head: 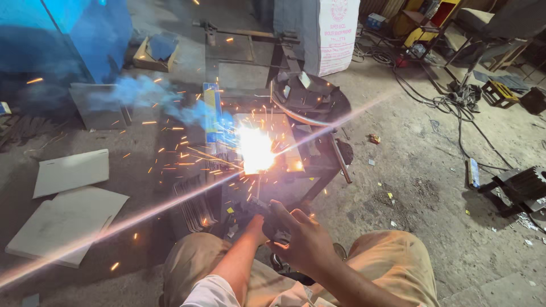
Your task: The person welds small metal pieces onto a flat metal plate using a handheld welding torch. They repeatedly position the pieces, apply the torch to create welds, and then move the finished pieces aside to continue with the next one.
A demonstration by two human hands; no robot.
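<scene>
**A:** What do your hands hold here?

**B:** Your right hand [304, 241] is wrapped shut around the dark electrode holder [272, 219], knuckles up. Your left hand [257, 227] lies just beside it, against the holder's near side; whether its fingers are curled or spread cannot be told, since the right hand and the holder cover them.

**A:** Where is the holder relative to the work?

**B:** It hangs over the near edge of the low metal counter [318, 165], above your knees. From it a thin welding rod [259, 190] runs up into the arc [256, 149], which burns on the flat steel plate [278, 128] near the middle of the counter.

**A:** What surrounds the arc?

**B:** Sparks [170, 153] scatter toward the counter's left edge, and blue smoke [153, 94] drifts beyond its far left corner. A heap of scrap metal pieces [304, 91] sits at the far right corner. On the floor [421, 170], pale boards [71, 196] lie well to the left; black cables [449, 108] trail to the right.
</scene>
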